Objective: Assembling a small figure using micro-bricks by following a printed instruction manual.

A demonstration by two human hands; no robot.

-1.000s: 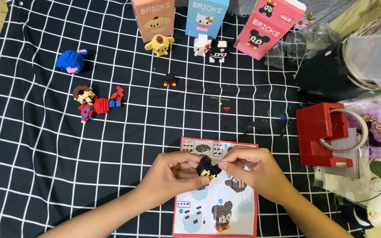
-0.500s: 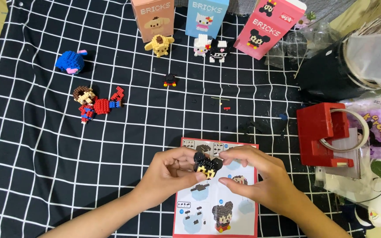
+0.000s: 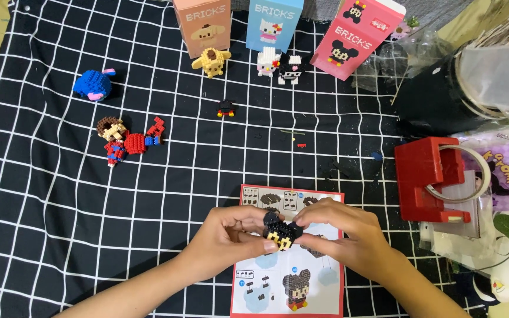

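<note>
Head view looks straight down on a counter (image 3: pixel 48 194) covered by a black cloth with a white grid. I see both hands meeting low in the middle of the picture, over an instruction sheet (image 3: pixel 293 282) with a red border that lies flat on the cloth. My left hand (image 3: pixel 228 238) comes in from the lower left and my right hand (image 3: pixel 340 235) from the lower right. Between them sits a small brick piece (image 3: pixel 281 231), black on top with yellow bricks showing underneath. Each grip is closed on it: the left fingertips pinch its left side and the right thumb and forefinger pinch its right side, so the piece is held just above the sheet, touching both hands.

Further up the cloth, well apart from the hands, a blue brick figure (image 3: pixel 93 85) lies near the left edge, and a red and blue brick figure (image 3: pixel 128 138) lies on its side below it. A tiny black and red brick part (image 3: pixel 225 108) sits alone near the centre. Along the top edge stand three boxes, orange (image 3: pixel 202 23), blue (image 3: pixel 274 20) and pink (image 3: pixel 357 35), with a yellow figure (image 3: pixel 211 60), a white figure (image 3: pixel 268 61) and a black and white figure (image 3: pixel 290 68) just in front of them. A red tape dispenser (image 3: pixel 431 179) rests to the right of the sheet.
</note>
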